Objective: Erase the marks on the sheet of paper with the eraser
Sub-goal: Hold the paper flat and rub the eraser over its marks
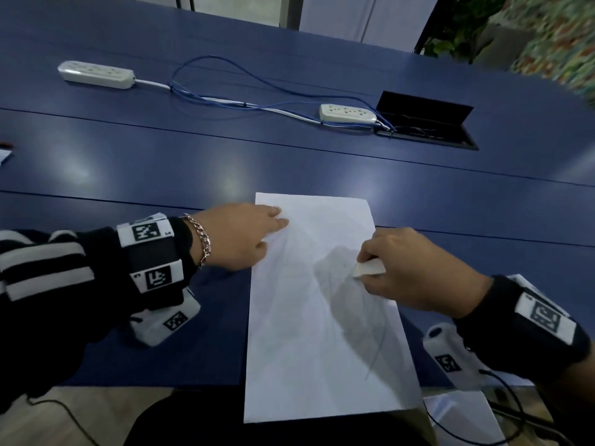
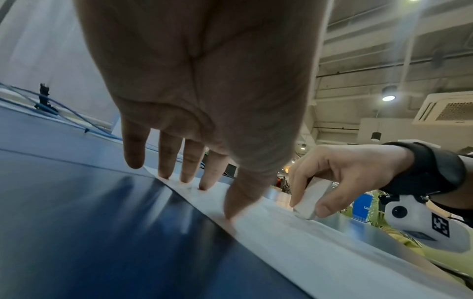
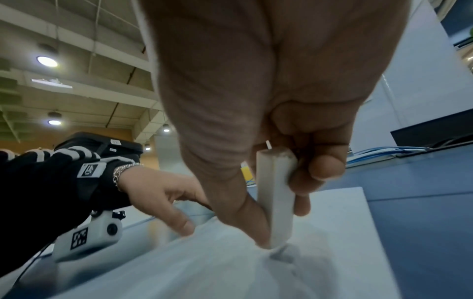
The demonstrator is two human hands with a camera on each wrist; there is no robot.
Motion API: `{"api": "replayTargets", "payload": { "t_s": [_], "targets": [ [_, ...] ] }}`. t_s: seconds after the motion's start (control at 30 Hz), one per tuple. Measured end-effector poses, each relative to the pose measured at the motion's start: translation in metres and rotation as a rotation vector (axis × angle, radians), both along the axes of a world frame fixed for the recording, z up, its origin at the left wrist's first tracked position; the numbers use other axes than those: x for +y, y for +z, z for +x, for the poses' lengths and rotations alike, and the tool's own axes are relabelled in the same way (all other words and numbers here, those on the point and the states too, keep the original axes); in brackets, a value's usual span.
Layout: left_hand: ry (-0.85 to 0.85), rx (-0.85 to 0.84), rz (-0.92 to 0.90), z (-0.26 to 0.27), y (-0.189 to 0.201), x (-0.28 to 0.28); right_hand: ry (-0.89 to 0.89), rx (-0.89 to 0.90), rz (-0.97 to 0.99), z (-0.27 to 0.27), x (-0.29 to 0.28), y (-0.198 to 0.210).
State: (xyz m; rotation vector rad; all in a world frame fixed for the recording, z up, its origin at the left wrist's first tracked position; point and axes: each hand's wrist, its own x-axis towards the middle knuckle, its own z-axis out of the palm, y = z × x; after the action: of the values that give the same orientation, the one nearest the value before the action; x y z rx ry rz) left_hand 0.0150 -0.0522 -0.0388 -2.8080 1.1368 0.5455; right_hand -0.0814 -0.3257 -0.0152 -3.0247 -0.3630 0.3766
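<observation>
Now the right hand [image 1: 415, 272] pinches the eraser [image 1: 368, 268] between thumb and fingers, right of centre in the head view, one end down on the paper [image 1: 322, 333]. The right wrist view shows that eraser [image 3: 276, 200] standing nearly upright, its lower tip at the sheet's surface. Over on the left of the frame the left hand [image 1: 241, 236] is spread, fingers straight, fingertips [image 2: 204, 182] pressing the sheet's left edge near its upper corner onto the blue table [image 1: 161, 162]. The paper lies lengthwise down the lower middle of the frame, and its bottom end looks to run past the table's near edge. Faint grey curved marks [image 1: 376, 349] show toward its lower right, below the eraser, so I'd say there's plenty left to rub. Here's the worry: the sheet is pinned at one spot only, up top on the left. A hard stroke pushing toward that hand could buckle the paper between the two hands and crease it; a stroke down toward the unsupported bottom end could bend or tear it. The eraser is on its narrow end, so it could tip over in the pinch, or the tip could dig in and snag the paper. And the lower marks sit well away from the holding hand, so the sheet may pivot there unless that hand shifts down. The power strips [image 1: 347, 112] and cables [image 1: 225, 98] at the top of the frame are well apart and no threat.
</observation>
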Motion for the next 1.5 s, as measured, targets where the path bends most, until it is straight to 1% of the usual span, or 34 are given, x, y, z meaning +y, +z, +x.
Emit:
{"api": "replayTargets", "payload": {
  "t_s": [0.1,0.17,0.27,0.43,0.5,0.57,0.63,0.67,0.73,0.77,0.8,0.83,0.87,0.93,0.97,1.0,1.13,1.2,1.3,1.37,1.43,1.5],
  "targets": [
    [0.004,0.042,-0.037,-0.001,0.004,0.004,0.033,-0.018,0.035,0.015,0.013,0.005],
    [0.000,0.035,-0.049,0.000,0.002,0.004,0.097,-0.052,0.091,0.029,0.030,0.004],
    [0.020,0.071,0.005,-0.002,-0.009,0.004,0.164,-0.083,0.119,0.047,0.052,-0.007],
    [0.036,0.103,0.086,0.003,-0.021,0.007,0.087,-0.135,0.106,0.065,0.061,-0.015],
    [0.038,0.093,0.105,0.004,-0.022,0.006,0.171,-0.134,0.109,0.053,0.070,-0.016],
    [0.035,0.090,0.124,0.004,-0.022,0.004,0.310,-0.058,0.131,0.031,0.081,-0.015],
    [0.036,0.087,0.137,0.003,-0.021,0.004,0.378,0.018,0.121,0.028,0.085,-0.013],
    [0.036,0.085,0.137,0.004,-0.022,0.003,0.358,0.009,0.109,0.037,0.082,-0.011],
    [0.040,0.086,0.136,0.005,-0.022,0.004,0.240,-0.080,0.076,0.060,0.072,-0.009],
    [0.041,0.086,0.139,0.005,-0.023,0.004,0.182,-0.120,0.060,0.067,0.069,-0.007],
    [0.042,0.085,0.145,0.005,-0.023,0.004,0.162,-0.140,0.055,0.068,0.069,-0.007],
    [0.040,0.082,0.151,0.005,-0.022,0.003,0.184,-0.144,0.060,0.063,0.074,-0.008],
    [0.037,0.078,0.157,0.004,-0.021,0.003,0.242,-0.128,0.075,0.054,0.082,-0.009],
    [0.028,0.063,0.164,0.004,-0.021,0.002,0.345,-0.033,0.108,0.031,0.096,-0.010],
    [0.026,0.058,0.164,0.004,-0.021,0.002,0.359,-0.003,0.102,0.029,0.097,-0.010],
    [0.026,0.058,0.163,0.004,-0.021,0.003,0.340,-0.005,0.092,0.034,0.093,-0.008],
    [0.033,0.075,0.161,0.004,-0.021,0.003,0.152,-0.134,0.040,0.065,0.070,-0.008],
    [0.027,0.077,0.141,0.003,-0.021,0.006,0.152,-0.146,0.026,0.066,0.071,-0.010],
    [0.007,0.074,0.110,0.000,-0.023,0.018,0.131,-0.103,0.022,0.069,0.072,-0.006],
    [0.006,0.088,0.115,-0.002,-0.022,0.024,0.113,-0.086,0.052,0.073,0.071,-0.002],
    [0.027,0.110,0.131,-0.003,-0.022,0.027,0.107,-0.100,0.098,0.075,0.074,-0.002],
    [0.048,0.130,0.140,-0.002,-0.023,0.027,0.110,-0.124,0.104,0.075,0.081,-0.006]
  ]
}}
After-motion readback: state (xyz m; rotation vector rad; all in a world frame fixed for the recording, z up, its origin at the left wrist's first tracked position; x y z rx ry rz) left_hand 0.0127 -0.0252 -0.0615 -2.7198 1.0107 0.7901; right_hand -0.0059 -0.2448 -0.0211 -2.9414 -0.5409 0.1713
